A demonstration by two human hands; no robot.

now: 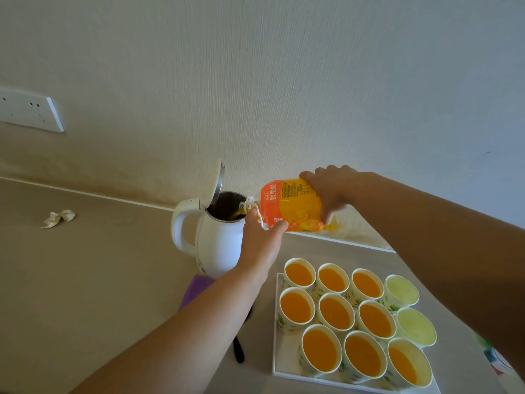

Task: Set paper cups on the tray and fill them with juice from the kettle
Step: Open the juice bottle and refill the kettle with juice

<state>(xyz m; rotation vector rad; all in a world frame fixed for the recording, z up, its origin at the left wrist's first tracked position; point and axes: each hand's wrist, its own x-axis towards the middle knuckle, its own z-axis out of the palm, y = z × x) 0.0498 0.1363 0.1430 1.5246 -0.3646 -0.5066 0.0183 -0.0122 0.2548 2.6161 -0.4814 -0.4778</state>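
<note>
Juice bottle [289,206] tipped over the open kettle [218,248].
The white kettle stands on the surface [85,280], lid up, just left of the tray [279,365] of paper cups [335,312] (nine hold juice, two look empty). The left hand [260,243] closes its grip on the bottle near the neck and the right hand [332,191] grips its base. The left forearm covers part of a purple cloth [196,288]. A crumpled paper [58,218] lies well apart.

Kettle [216,245] base — behind forearm [199,317], socket [28,112] edge-cropped
</note>
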